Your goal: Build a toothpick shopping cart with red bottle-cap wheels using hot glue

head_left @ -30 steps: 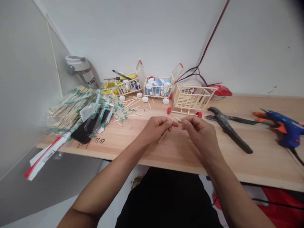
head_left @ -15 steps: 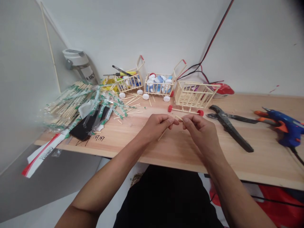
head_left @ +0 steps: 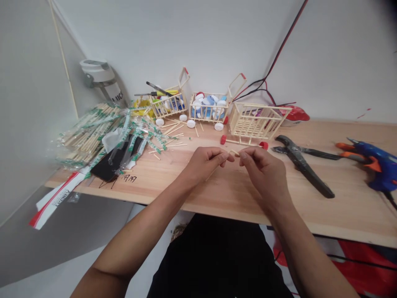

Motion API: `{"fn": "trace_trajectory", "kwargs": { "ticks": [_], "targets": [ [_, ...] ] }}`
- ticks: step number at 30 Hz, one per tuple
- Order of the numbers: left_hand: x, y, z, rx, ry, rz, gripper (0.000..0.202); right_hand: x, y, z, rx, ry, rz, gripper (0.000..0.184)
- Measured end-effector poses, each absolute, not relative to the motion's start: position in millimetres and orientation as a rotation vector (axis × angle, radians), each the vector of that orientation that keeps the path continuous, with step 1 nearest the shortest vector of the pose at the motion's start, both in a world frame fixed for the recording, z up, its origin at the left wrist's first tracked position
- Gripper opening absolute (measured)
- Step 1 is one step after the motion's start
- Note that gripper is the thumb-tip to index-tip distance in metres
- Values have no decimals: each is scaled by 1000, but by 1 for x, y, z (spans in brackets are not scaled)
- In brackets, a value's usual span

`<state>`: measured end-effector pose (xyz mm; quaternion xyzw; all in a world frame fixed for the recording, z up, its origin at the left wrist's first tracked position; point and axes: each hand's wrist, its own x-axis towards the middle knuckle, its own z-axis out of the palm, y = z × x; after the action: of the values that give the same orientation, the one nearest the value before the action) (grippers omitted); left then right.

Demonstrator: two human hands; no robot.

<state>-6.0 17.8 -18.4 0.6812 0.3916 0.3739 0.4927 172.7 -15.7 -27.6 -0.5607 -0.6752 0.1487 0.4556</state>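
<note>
The fingers [head_left: 246,156] of the right hand [head_left: 262,171] are closed in a pinch on a short wooden stick [head_left: 235,152]. The left hand [head_left: 203,165] is closed too, gripping a longer thin stick [head_left: 211,176] whose end shows below the palm. Whether the two sticks touch, I cannot tell. The grip has barely changed over the last moment: both hands stay close together above the desk [head_left: 313,211], and only the view has drifted slightly. Just beyond the fingers stands a stick cart [head_left: 254,122] with red wheels [head_left: 223,140], beside a cart of bottle caps [head_left: 208,106]. Wrapped stick bundles [head_left: 89,134] lie to the left; big pliers [head_left: 302,165] and a blue glue gun [head_left: 383,165] lie to the right.
</note>
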Motion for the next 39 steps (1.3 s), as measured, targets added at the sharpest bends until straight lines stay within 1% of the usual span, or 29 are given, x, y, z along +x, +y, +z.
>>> {"fn": "trace_trajectory", "kwargs": {
  "ticks": [12,22,39],
  "targets": [
    [-8,15,-16,1632,976,906,28,169,-18,-27,-1360,-1772,198,11],
    [-10,16,-14,1552,1003,911,24,167,-17,-29,-1382,-1714,305,10],
    [-10,14,-17,1626,1064,882,23,166,-21,-27,-1382,-1812,225,12]
  ]
}}
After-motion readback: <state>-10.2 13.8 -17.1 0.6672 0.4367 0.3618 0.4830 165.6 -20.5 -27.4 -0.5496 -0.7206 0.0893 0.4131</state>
